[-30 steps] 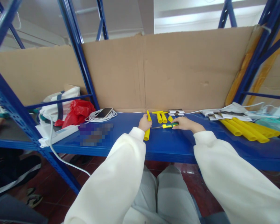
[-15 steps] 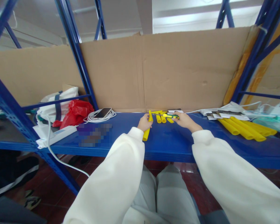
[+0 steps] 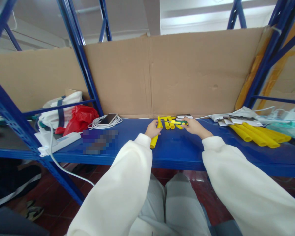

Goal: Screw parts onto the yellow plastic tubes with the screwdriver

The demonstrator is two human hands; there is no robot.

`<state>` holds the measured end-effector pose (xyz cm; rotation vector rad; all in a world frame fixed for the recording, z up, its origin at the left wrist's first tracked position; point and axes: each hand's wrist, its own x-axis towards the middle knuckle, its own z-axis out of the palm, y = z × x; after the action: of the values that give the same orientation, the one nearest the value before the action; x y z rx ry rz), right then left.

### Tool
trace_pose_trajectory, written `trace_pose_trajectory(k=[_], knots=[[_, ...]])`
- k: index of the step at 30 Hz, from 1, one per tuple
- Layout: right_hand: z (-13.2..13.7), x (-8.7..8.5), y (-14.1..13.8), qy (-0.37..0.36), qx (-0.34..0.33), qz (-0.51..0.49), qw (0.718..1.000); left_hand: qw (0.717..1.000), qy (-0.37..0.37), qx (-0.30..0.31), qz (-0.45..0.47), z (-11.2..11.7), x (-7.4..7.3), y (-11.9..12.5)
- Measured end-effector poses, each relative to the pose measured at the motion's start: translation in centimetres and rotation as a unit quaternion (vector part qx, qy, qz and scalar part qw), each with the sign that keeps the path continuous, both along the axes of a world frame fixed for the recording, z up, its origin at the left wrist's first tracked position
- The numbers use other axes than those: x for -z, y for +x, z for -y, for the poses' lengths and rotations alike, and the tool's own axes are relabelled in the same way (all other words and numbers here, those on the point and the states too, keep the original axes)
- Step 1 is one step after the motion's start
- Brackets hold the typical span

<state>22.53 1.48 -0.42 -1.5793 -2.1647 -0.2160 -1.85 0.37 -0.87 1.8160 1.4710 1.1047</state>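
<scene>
My left hand [image 3: 152, 129] is closed around a yellow tube [image 3: 154, 142], whose lower end sticks out below the fingers and whose top shows above them. In my right hand [image 3: 193, 126] is a screwdriver [image 3: 177, 122] with a yellow and green handle. Its thin shaft points left and reaches the upper part of the tube; whether the tip touches it or enters it I cannot tell. Just behind the shaft, several short yellow tube pieces [image 3: 172, 126] lie on the blue table [image 3: 178, 147].
Longer yellow tubes [image 3: 257, 136] lie to the right with black and white packets [image 3: 238, 120]. On the left are a phone [image 3: 108, 119] on a coiled white cable [image 3: 95, 124], a red bag [image 3: 82, 118] and a power strip [image 3: 64, 143]. A cardboard panel [image 3: 186, 75] stands behind.
The top of the tube in my left hand has shifted slightly to the right. The screwdriver and both hands stay almost where they were.
</scene>
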Motion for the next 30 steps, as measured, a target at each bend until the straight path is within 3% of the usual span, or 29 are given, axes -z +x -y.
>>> trace_pose_trajectory(k=[13, 30], knots=[[-0.42, 0.37, 0.28, 0.033, -0.017, -0.012, 0.999, 1.0, 0.001, 0.004, -0.006, -0.22, 0.17, -0.04], [-0.78, 0.71, 0.35, 0.022, -0.011, -0.006, 1.0, 1.0, -0.008, 0.012, 0.022, -0.26, 0.09, 0.01]])
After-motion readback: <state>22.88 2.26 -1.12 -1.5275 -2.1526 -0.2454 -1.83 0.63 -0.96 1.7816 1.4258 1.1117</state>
